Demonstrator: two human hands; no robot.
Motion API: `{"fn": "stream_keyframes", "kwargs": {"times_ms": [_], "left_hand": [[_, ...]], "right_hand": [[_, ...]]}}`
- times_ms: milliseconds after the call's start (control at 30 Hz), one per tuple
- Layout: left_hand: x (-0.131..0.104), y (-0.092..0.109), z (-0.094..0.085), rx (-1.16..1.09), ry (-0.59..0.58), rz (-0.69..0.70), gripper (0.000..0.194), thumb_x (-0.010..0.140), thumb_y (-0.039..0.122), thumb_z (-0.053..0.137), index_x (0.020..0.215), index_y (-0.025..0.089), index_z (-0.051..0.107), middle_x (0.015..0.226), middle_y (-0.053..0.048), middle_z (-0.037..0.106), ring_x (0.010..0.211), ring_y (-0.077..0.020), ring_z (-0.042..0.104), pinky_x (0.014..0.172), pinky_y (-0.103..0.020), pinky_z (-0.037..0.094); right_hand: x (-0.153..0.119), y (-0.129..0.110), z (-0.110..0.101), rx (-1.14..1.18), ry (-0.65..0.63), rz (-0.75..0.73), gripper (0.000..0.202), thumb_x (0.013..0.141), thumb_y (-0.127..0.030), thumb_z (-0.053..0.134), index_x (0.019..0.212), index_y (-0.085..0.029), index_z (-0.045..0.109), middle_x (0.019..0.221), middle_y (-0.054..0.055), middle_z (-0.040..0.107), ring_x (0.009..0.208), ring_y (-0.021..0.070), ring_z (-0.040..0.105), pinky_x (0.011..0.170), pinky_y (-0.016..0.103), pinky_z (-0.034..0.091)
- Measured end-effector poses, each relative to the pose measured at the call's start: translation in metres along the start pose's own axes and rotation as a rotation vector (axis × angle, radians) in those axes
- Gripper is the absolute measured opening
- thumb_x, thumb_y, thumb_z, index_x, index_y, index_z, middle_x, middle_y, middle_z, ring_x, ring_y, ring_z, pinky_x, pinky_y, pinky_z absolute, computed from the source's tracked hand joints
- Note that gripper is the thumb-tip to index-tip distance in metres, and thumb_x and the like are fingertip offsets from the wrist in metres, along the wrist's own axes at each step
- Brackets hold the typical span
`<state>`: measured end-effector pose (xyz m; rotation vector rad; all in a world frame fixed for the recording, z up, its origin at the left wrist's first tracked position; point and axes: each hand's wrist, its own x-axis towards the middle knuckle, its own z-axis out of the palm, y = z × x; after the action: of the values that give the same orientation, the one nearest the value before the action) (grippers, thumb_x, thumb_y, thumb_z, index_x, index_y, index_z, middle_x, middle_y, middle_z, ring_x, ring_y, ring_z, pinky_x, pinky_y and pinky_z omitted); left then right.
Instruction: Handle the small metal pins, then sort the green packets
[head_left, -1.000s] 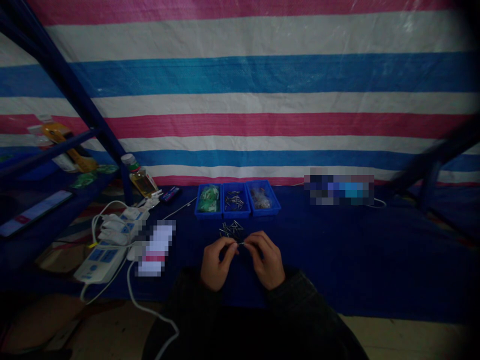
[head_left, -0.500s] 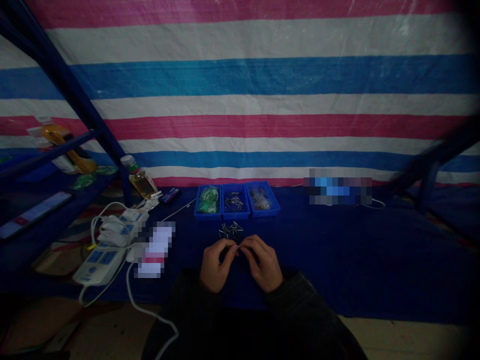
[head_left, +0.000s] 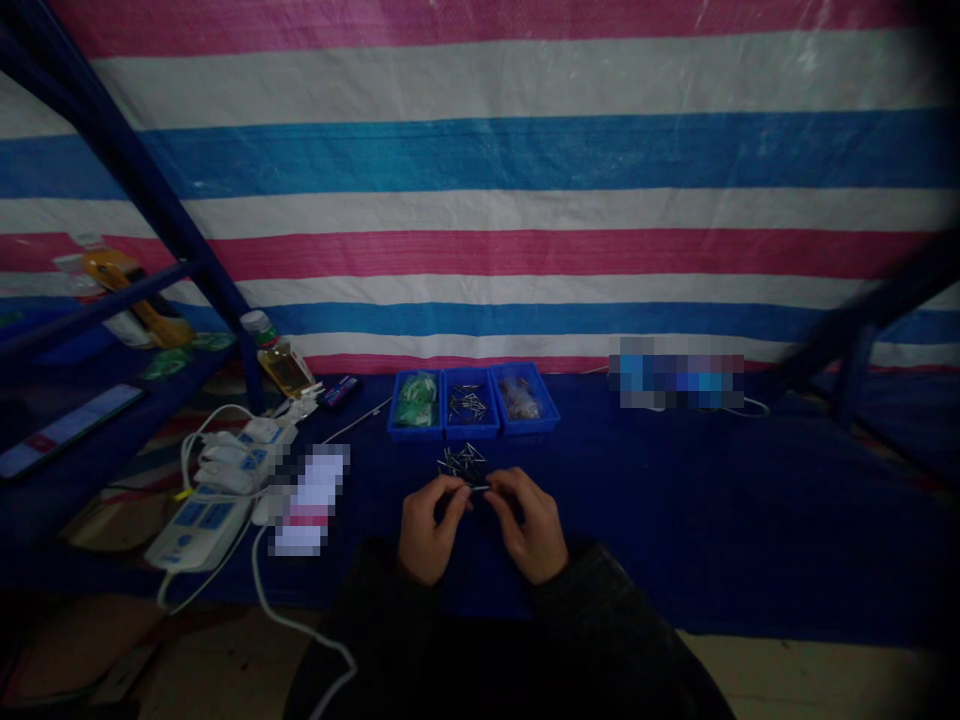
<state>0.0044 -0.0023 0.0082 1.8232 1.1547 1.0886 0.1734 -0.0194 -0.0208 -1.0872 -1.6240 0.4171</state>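
Observation:
My left hand (head_left: 433, 528) and my right hand (head_left: 528, 524) face each other low in the middle of the view. A small, thin metal piece (head_left: 478, 488) spans the gap between their fingertips, and both hands pinch it. Just beyond them a loose pile of thin metal pieces (head_left: 462, 462) lies on the dark blue surface. Behind the pile stand three blue trays side by side: the left tray (head_left: 416, 434) bears green-and-white packets, the middle tray (head_left: 471, 434) similar metal pieces, the right tray (head_left: 529, 427) small pieces in clear plastic.
At the left lie a white power strip (head_left: 196, 525) with plugs and cables and a blurred phone (head_left: 311, 500). A bottle (head_left: 281, 360) stands behind them by a blue frame bar. A pixelated device (head_left: 675, 375) sits at the back right, before a striped sheet (head_left: 487, 250).
My fingertips have moved slightly apart, so more of the thin piece shows between them. The trays and the pile have stayed where they were.

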Motion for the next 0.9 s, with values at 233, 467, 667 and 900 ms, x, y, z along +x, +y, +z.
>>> {"fn": "stream_keyframes", "kwargs": {"times_ms": [233, 467, 667, 900], "left_hand": [[0.0002, -0.0020, 0.0013, 0.000, -0.019, 0.022, 0.020, 0.099, 0.025, 0.058, 0.083, 0.018, 0.068, 0.077, -0.001, 0.071, 0.074, -0.0161, 0.067, 0.075, -0.026, 0.047], [-0.0002, -0.0007, 0.0013, 0.013, -0.001, 0.012, 0.019, 0.098, 0.026, 0.059, 0.084, 0.019, 0.069, 0.077, -0.001, 0.072, 0.074, -0.0166, 0.068, 0.074, -0.027, 0.048], [0.0007, -0.0002, 0.0014, 0.013, 0.000, 0.018, 0.019, 0.098, 0.026, 0.059, 0.084, 0.019, 0.069, 0.077, -0.001, 0.072, 0.074, -0.0170, 0.068, 0.074, -0.026, 0.048], [-0.0002, -0.0021, 0.0009, 0.005, 0.003, 0.006, 0.018, 0.099, 0.028, 0.058, 0.086, 0.019, 0.068, 0.076, 0.000, 0.071, 0.074, -0.0163, 0.068, 0.074, -0.026, 0.047]], "right_hand": [[0.0011, 0.0003, 0.0009, -0.018, -0.029, -0.011, 0.018, 0.102, -0.016, 0.048, 0.100, -0.021, 0.065, 0.095, 0.007, 0.066, 0.086, 0.0197, 0.066, 0.078, 0.033, 0.053], [0.0028, -0.0010, -0.0010, -0.040, 0.001, 0.046, 0.018, 0.102, -0.018, 0.048, 0.093, -0.021, 0.063, 0.088, 0.005, 0.065, 0.080, 0.0190, 0.064, 0.074, 0.032, 0.050], [0.0032, -0.0011, -0.0014, -0.042, 0.021, 0.057, 0.017, 0.101, -0.016, 0.049, 0.092, -0.021, 0.062, 0.087, 0.004, 0.064, 0.078, 0.0182, 0.063, 0.072, 0.030, 0.048], [0.0039, -0.0029, -0.0022, 0.002, 0.040, 0.049, 0.015, 0.101, -0.015, 0.049, 0.095, -0.021, 0.062, 0.087, 0.004, 0.063, 0.077, 0.0179, 0.062, 0.071, 0.030, 0.050]]}}
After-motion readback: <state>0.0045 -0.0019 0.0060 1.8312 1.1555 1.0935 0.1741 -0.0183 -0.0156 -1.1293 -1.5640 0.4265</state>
